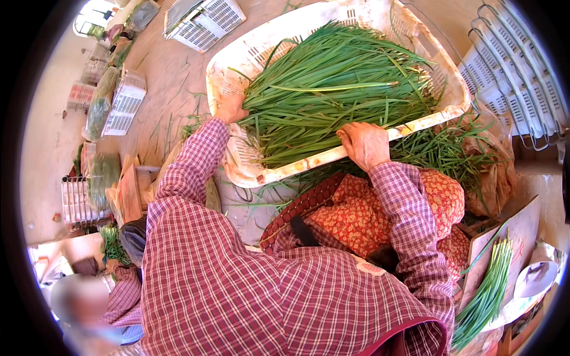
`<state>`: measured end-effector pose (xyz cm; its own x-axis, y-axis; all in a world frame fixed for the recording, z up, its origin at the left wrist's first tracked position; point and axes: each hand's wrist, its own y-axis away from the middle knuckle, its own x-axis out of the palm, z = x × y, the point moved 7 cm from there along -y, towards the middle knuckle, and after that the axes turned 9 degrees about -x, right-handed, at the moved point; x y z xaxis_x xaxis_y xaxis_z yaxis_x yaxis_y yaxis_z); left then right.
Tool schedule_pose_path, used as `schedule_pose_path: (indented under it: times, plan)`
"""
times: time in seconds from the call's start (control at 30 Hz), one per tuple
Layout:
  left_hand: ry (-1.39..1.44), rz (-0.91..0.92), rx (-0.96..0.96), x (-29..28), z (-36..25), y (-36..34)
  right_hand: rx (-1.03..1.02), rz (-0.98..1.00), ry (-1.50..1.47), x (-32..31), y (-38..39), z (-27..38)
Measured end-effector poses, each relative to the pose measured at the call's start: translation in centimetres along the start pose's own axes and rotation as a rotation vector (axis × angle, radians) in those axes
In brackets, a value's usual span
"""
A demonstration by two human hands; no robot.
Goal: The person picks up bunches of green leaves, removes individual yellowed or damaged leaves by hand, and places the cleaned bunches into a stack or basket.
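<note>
A large white plastic basket [309, 161], stained brown along its rim, is tilted in front of me. Long green garlic chives [338, 89] lie piled in it, their pale ends toward the right. My right hand [365, 144] is closed over the near rim, fingers curled onto it. At the left end, my left hand [230, 108] reaches over the rim beside the leaf tips; its fingers are mostly hidden, so its grip is unclear. More loose greens [442, 148] lie under and beyond the basket's near right side.
A clear plastic bag [490, 160] sits right of the basket. White crates [205, 24] stand at the far left, others [504, 83] are stacked at the right. A bundle of chives [490, 291] rests on a board at lower right. Another person [124, 293] is at lower left.
</note>
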<state>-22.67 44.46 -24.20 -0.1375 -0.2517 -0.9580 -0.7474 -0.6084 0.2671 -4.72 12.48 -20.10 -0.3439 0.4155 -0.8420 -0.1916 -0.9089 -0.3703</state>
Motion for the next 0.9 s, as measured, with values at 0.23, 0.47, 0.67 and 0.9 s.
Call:
schedule_pose_path:
  times: [0.23, 0.47, 0.67, 0.9]
  plan:
    - [0.020, 0.285, -0.123, 4.6, 2.4, -1.2, 0.014, 0.004, 0.020, 0.1, 0.2, -0.3]
    - [0.026, 0.044, -0.181, 6.2, 2.4, -1.8, -0.003, -0.012, -0.001, -0.1, 0.1, -0.2]
    - [-0.082, -0.022, -0.208, 4.6, 1.5, -1.6, -0.003, -0.019, -0.026, 0.3, 0.3, -0.4]
    - [-0.175, -0.212, -0.080, -4.6, -3.0, -0.5, 0.165, 0.038, -0.358, -1.2, -0.3, -0.7]
